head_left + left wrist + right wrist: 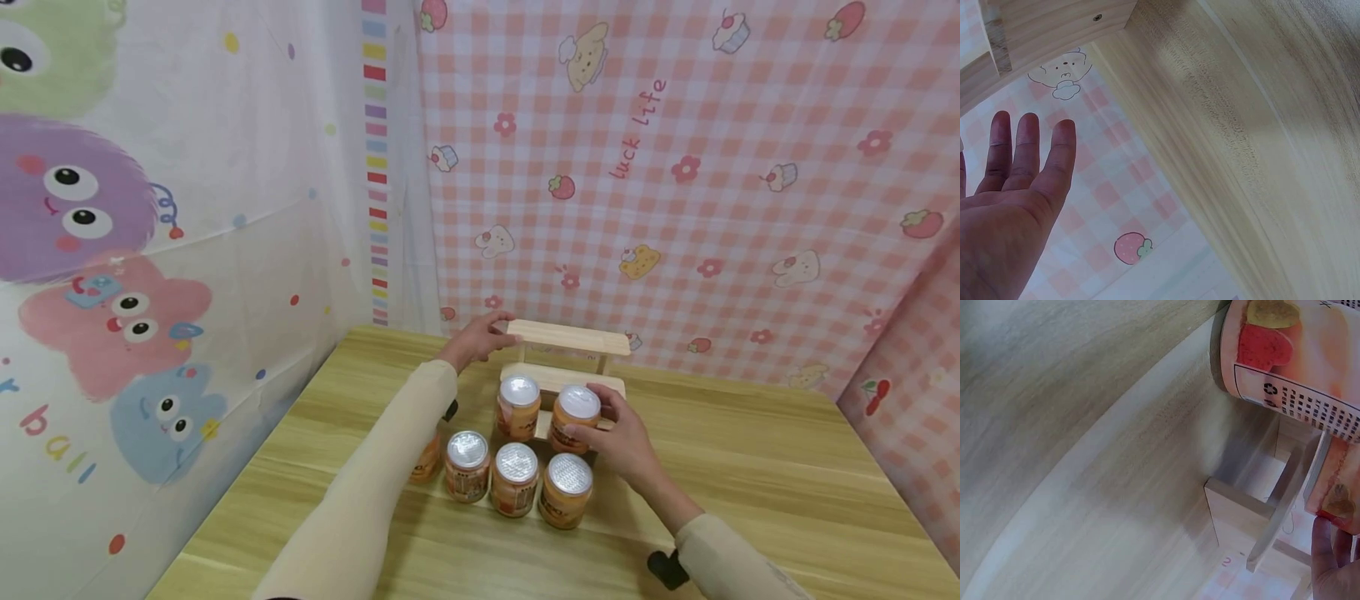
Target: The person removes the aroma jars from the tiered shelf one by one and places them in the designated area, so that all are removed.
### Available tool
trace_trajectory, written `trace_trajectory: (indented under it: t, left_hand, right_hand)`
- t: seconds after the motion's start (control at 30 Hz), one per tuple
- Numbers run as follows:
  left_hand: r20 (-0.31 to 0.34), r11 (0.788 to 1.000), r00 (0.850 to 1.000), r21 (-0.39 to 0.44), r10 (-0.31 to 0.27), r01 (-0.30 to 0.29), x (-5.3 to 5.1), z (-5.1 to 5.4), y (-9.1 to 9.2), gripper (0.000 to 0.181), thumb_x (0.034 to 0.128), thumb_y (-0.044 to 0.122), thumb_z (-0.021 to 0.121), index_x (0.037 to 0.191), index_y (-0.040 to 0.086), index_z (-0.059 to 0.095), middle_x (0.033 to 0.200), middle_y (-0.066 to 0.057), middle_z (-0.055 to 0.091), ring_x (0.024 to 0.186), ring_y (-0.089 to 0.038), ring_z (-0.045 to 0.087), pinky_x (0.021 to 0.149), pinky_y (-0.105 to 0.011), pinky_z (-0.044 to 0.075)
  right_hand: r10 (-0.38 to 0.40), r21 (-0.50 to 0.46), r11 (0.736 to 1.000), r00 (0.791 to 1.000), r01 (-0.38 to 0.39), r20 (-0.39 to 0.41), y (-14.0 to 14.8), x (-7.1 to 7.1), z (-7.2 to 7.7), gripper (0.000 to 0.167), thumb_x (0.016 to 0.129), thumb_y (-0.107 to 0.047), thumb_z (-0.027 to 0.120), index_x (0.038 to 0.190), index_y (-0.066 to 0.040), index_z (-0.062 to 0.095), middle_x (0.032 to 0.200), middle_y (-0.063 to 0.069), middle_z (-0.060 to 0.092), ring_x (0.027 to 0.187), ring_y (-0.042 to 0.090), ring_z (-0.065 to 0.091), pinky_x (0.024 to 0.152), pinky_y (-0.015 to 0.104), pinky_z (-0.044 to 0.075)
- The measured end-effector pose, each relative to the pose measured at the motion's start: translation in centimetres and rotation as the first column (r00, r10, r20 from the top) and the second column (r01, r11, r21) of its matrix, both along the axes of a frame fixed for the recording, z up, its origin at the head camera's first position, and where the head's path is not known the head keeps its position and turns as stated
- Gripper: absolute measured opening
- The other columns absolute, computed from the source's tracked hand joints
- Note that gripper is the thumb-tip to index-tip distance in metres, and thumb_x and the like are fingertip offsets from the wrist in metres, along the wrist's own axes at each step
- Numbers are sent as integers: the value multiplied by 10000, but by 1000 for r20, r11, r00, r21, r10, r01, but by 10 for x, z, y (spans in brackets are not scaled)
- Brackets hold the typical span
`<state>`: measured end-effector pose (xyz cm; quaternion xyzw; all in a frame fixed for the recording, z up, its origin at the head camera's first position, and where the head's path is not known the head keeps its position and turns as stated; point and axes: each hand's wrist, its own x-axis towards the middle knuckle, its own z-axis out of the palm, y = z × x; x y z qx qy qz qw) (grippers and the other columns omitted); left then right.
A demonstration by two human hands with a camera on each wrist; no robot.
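Note:
At the table's back stands a small tiered wooden rack (567, 336). My left hand (480, 339) holds the left end of its top board between thumb and fingers; in the left wrist view the other fingers (1027, 150) stretch out loosely. My right hand (621, 437) grips an orange can (576, 421) with a silver lid, at the right of the rack's lowest tier. A matching can (519, 410) stands upright to its left. Whether the gripped can rests on the board cannot be told. In the right wrist view, fingertips touch the gripped can's (1338, 487) side.
In front of the rack stands a row of several more orange cans (514, 482); the leftmost can (425, 464) is partly behind my left forearm. All sit on a wood-grain table (750, 483). Patterned cloths (675, 208) hang behind and at the sides.

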<state>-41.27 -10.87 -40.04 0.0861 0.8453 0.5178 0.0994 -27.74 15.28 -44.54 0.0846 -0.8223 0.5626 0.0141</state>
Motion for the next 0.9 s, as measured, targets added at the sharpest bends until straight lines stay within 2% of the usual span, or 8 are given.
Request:
trace_trajectory:
  t: [0.17,0.5,0.7,0.9]
  left_hand:
    - [-7,1000,1000,-7,-2,2,0,0,0,549,945,338,693,1437,201,493,1328,-179,548,1170,-324,552,944,-524,484]
    - [-14,1000,1000,-6,-6,6,0,-2,0,538,948,343,689,1430,202,497,1288,-166,565,1135,-304,554,947,-537,473]
    - [-6,1000,1000,0,-4,4,-1,-1,0,538,946,337,692,1429,198,497,1312,-187,550,1149,-326,548,966,-550,464]
    - [-8,1000,1000,-15,-3,3,1,0,0,546,948,353,686,1436,203,492,1311,-177,554,1149,-313,555,935,-511,486]
  right_hand:
    - [-5,1,1000,1000,5,-22,8,5,5,758,814,-205,844,1445,-68,447,1309,174,568,1236,323,505,862,348,515]
    - [-18,3,1000,999,19,-49,31,20,9,747,812,-228,846,1431,-64,462,1301,151,572,1190,269,519,822,245,518]
    - [-21,10,1000,998,22,-51,47,28,9,715,827,-196,832,1430,-68,470,1305,147,569,1154,203,513,819,261,522]
    - [-11,22,1000,999,12,-46,60,35,2,693,827,-186,828,1408,-55,473,1309,162,556,1162,230,515,804,287,534]
